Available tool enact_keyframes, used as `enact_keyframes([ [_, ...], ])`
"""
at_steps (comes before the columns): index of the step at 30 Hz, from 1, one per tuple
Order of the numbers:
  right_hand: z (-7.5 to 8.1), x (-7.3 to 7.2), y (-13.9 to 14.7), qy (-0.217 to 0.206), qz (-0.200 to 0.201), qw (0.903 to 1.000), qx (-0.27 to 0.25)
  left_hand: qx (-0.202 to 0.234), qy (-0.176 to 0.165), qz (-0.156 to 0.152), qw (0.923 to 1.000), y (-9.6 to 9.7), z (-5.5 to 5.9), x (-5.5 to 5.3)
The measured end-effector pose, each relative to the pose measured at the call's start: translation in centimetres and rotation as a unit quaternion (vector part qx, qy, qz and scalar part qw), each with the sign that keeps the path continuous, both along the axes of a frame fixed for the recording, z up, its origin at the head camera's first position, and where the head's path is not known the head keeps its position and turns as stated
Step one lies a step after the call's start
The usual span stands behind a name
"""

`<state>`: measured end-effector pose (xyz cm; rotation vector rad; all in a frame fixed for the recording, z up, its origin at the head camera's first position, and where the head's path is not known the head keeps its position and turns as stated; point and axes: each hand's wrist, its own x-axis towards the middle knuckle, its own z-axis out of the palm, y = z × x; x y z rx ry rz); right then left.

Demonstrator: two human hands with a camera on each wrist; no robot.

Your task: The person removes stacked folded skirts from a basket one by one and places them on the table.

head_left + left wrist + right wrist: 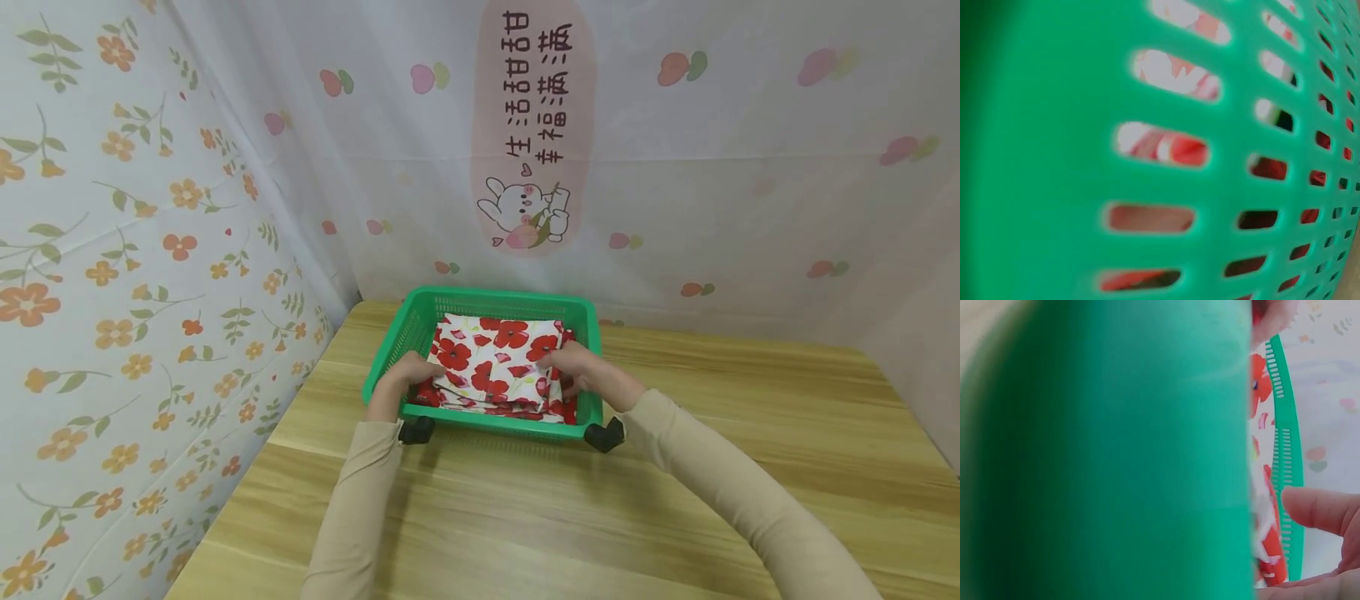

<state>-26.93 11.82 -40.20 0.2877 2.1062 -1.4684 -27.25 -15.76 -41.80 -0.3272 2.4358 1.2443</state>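
Printed curtain behind our counter | green basket | folded poppy-print cloth inside, long axis left-right | right hand at its right end, thumb spread, unclenched | left hand at its left end, grip we cannot tell | neither clearly nearer

Green basket wall: blurred, left and middle | red-and-white cloth: beyond | right grip: lower right, thumb extended

The basket is green, the cloth white with red flowers.
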Motion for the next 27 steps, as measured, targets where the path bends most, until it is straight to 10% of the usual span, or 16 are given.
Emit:
enact_keyframes([
  [16, 0.0, 0.1, 0.0, 0.035, 0.013, 0.9992, -0.013, 0.012, 0.021, 0.007, 0.9997, 1.2, 0.7, 0.3],
  [27, 1.5, -0.5, 0.9, 0.083, 0.01, 0.9944, -0.064, 0.112, 0.026, 0.023, 0.993, 0.6, 2.8, 0.0],
])
